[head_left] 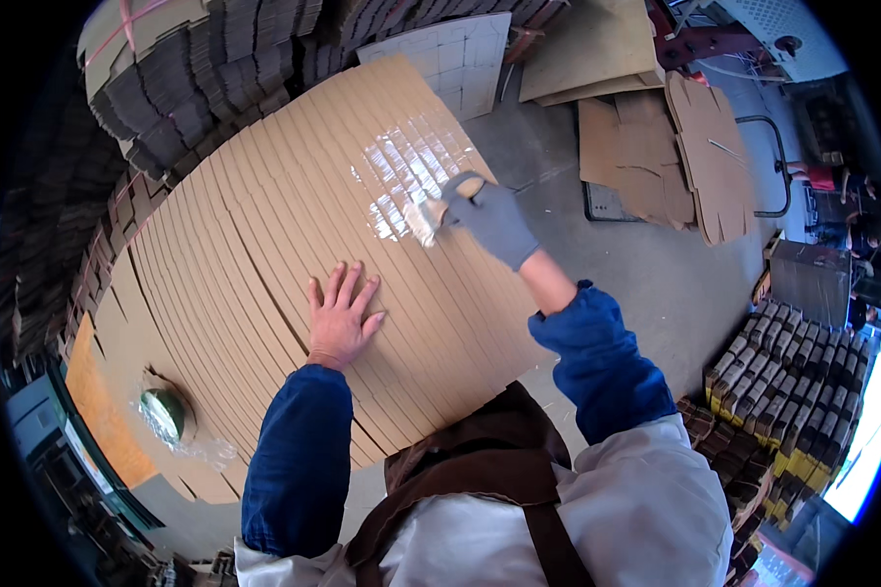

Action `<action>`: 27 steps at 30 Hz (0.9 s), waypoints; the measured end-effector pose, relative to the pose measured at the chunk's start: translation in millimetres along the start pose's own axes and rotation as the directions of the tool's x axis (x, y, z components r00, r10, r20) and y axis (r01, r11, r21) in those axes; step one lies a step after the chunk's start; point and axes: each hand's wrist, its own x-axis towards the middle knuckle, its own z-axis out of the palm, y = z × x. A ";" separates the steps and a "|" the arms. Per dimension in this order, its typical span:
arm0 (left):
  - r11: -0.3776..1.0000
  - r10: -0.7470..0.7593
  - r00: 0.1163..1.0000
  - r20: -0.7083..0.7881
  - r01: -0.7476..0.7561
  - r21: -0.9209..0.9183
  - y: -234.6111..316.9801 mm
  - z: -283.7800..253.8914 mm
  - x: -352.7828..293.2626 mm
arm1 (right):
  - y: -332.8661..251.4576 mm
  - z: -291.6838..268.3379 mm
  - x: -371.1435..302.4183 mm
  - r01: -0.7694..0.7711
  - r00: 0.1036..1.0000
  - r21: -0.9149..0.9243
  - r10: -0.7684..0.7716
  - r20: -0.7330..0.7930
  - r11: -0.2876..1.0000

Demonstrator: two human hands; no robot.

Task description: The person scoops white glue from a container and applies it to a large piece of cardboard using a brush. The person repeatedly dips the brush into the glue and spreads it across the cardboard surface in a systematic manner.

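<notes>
A wide spread of overlapping cardboard sheets (264,215) lies in front of me, each one showing only a narrow strip along its edge. My left hand (339,313), bare, rests flat on the strips with its fingers spread. My right hand (489,215) wears a grey glove and is closed round the handle of a brush (423,223). The pale bristles touch the cardboard. Beside and beyond the brush, a shiny wet white patch (416,161) covers several strips near the far right edge. A round green container (163,415) wrapped in clear plastic sits at the left end of the cardboard.
Tall stacks of flat cardboard (206,78) stand along the far left. A white panel (450,59) leans at the back. On the right are a trolley (782,161) with loose cardboard pieces (646,157) and a large stack of bundles (788,382). People are visible at the far right.
</notes>
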 end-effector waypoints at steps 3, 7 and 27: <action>1.000 0.005 1.000 -0.010 -0.005 0.008 3.2 -2.6 7.6 | 44.5 -9.9 -31.0 0.026 0.998 -0.089 -0.031 -0.054 0.996; 0.999 0.019 1.000 -0.011 -0.019 0.036 1.3 -0.4 8.1 | 99.8 -83.3 -32.9 -0.228 0.946 -0.370 0.115 -0.303 0.901; 0.996 0.020 0.999 -0.025 -0.018 0.089 2.7 -0.1 7.6 | 39.9 -5.5 -47.8 0.146 0.973 -0.762 -0.232 -0.006 0.630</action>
